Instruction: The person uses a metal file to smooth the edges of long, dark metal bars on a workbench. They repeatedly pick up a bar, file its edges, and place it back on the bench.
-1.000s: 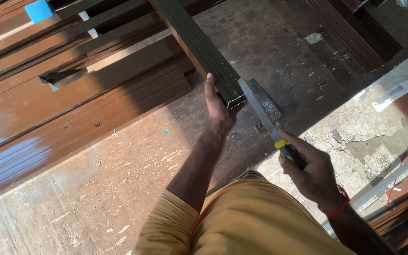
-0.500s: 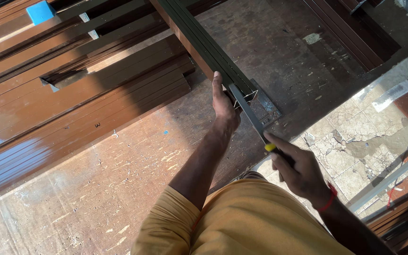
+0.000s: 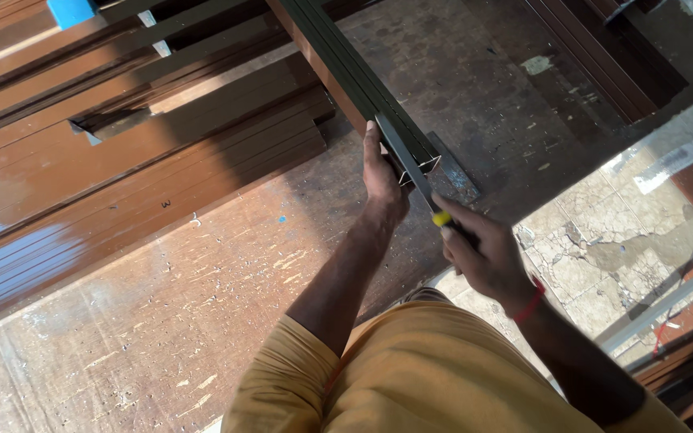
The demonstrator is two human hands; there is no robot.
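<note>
We see one dark metal profile, its long axis running from the workbench's far edge toward us. Our left hand grips its cut end; our right hand clamps one flat file against it. Brown profiles stack leftward.

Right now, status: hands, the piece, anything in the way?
Left hand braces the dark metal profile at its cut end. Right hand grips a yellow-collared flat blade laid along it. Stacked brown profiles alongside, apart.

Blue rectangular label stuck on brown profiles, top left; small white tags just right of it. No packages, screens.
</note>
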